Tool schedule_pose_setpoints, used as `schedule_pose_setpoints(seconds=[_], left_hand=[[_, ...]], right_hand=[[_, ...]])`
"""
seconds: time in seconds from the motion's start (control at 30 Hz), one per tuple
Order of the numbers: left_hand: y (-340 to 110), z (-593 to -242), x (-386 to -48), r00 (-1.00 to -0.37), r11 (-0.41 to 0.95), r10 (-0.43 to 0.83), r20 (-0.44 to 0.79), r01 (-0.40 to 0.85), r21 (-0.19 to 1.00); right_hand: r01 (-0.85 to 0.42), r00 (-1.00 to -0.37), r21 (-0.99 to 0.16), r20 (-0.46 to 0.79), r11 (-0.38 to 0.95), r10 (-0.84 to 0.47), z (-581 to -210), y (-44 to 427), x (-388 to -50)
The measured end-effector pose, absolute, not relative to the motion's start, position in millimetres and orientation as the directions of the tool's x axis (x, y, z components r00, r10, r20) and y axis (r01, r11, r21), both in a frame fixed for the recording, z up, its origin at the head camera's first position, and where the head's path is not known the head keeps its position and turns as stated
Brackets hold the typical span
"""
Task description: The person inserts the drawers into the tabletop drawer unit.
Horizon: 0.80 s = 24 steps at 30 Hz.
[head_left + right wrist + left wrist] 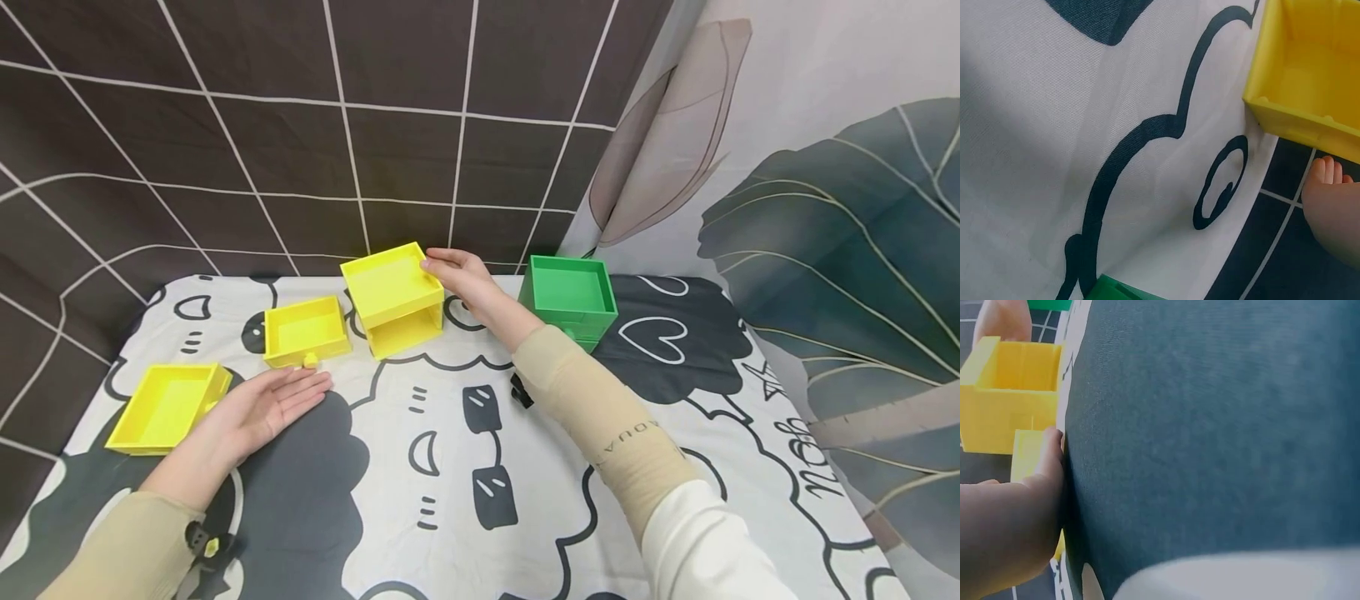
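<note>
A yellow drawer housing [396,310] with a hollow front stands near the back of the patterned cloth. My right hand [472,283] lies against its right side, fingertips at the top edge, fingers nearly straight. In the right wrist view those fingertips sit beside the housing's lower wall [1310,128]. My left hand [266,404] holds nothing; its fingers are extended, palm turned inward. Just beyond it is a small yellow drawer [309,354] with a knob facing me. Left of that hand lies another yellow drawer [167,404], its knob partly hidden by the hand.
Right of my right forearm stands a green box [573,319], its lower part partly covered by the arm. A small black object [521,390] peeks out beside that sleeve. A dark gridded cloth [405,158] hangs behind, and a leaf-print curtain [847,233] at the right.
</note>
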<state>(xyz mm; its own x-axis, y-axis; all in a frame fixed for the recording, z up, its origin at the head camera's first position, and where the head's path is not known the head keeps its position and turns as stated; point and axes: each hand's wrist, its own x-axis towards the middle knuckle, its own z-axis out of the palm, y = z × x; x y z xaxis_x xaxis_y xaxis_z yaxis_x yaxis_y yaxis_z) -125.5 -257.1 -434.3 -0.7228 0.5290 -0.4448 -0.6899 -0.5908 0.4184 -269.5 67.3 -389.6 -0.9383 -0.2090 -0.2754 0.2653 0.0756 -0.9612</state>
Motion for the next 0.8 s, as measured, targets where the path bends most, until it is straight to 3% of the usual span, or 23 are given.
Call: schedule_pose_setpoints(seconds=[0.47, 0.8], left_hand=[[-247.6, -427.7, -135.4, -0.715, -0.588, 0.439, -0.545, -0.687, 0.427], [-238.9, -424.3, -140.9, -0.713, -0.546, 0.409, -0.569, -0.691, 0.473]], right_hand=[[0.23, -0.936, -0.972, -0.235, 0.049, -0.263, -395.5, 55.7, -273.4], [0.206, -0.952, -0.978, -0.206, 0.023, -0.226, -399.4, 50.5, -269.9]])
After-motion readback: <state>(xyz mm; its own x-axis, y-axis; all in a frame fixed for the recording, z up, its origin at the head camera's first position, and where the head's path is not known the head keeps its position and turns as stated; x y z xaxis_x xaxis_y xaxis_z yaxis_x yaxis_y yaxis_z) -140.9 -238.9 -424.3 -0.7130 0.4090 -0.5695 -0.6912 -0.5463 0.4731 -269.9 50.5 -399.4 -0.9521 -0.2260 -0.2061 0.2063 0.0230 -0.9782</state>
